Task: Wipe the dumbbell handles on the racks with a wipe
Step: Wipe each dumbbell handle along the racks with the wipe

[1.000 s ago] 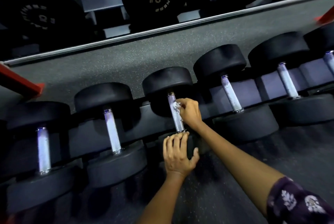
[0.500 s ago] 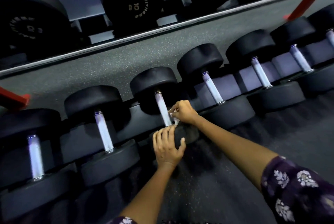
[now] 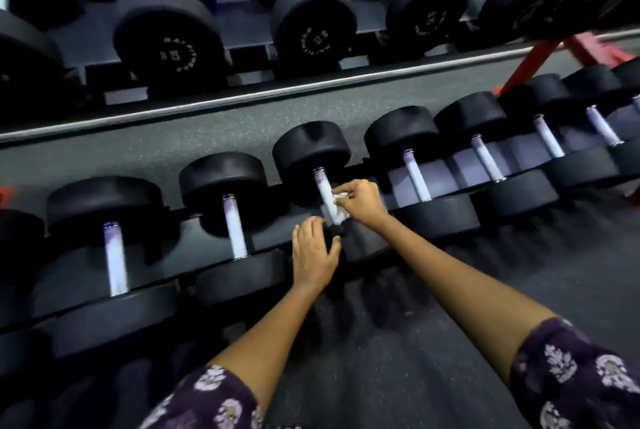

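Note:
A row of black dumbbells with pale metal handles lies on the lower rack point(image 3: 194, 241). My right hand point(image 3: 362, 201) pinches a crumpled white wipe point(image 3: 337, 201) against the handle point(image 3: 323, 189) of the middle dumbbell. My left hand point(image 3: 313, 253) rests with straight fingers on that dumbbell's near head point(image 3: 367, 243), just below the wipe. Neighbouring handles stand to the left point(image 3: 235, 226) and to the right point(image 3: 415, 177).
An upper rack point(image 3: 242, 71) carries a second row of larger black dumbbells. A grey speckled floor strip point(image 3: 173, 137) shows between the two rows. A red frame leg point(image 3: 530, 61) slants at the upper right. Dark rubber floor point(image 3: 519, 272) lies in front of the rack.
My right hand slid the wipe down the handle and has come partway back up. My left hand stays on the near head. The view has tilted up, showing more of the upper rack.

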